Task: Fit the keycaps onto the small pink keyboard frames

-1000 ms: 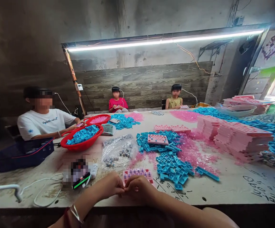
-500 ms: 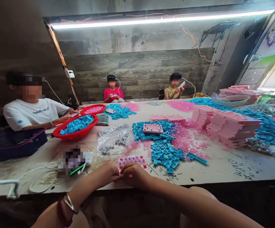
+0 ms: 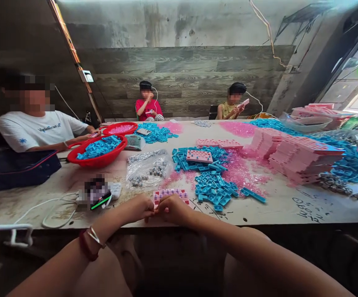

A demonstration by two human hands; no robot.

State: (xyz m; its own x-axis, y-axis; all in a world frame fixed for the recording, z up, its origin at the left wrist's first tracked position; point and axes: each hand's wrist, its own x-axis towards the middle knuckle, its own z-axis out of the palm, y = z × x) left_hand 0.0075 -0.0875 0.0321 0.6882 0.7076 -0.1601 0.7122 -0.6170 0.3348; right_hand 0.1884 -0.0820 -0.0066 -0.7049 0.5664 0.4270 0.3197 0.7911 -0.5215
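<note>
My left hand (image 3: pixel 142 207) and my right hand (image 3: pixel 175 209) meet at the table's near edge, fingertips pinched together. Whatever sits between the fingers is too small and covered to make out. Just beyond them lies a pink tray (image 3: pixel 180 194) with rows of small clear and purple pieces; my hands hide its near side. Right of the tray is a pile of blue plastic pieces (image 3: pixel 214 189), some box-shaped. Behind that pile, another pink tray (image 3: pixel 199 156) with a few blue pieces on it rests on more blue parts.
A clear bag of small metallic parts (image 3: pixel 150 169) lies left of the blue pile. Further left are a phone (image 3: pixel 101 200) with cables and a red basket (image 3: pixel 97 159) of blue pieces. Stacked pink trays (image 3: pixel 302 159) stand right, near scattered pink pieces (image 3: pixel 246 177). Three people sit around the table.
The view has tilted down, so the ceiling lamp has nearly left it. My hands stay pinched together before the pink tray. The person in pink has raised a hand towards the face.
</note>
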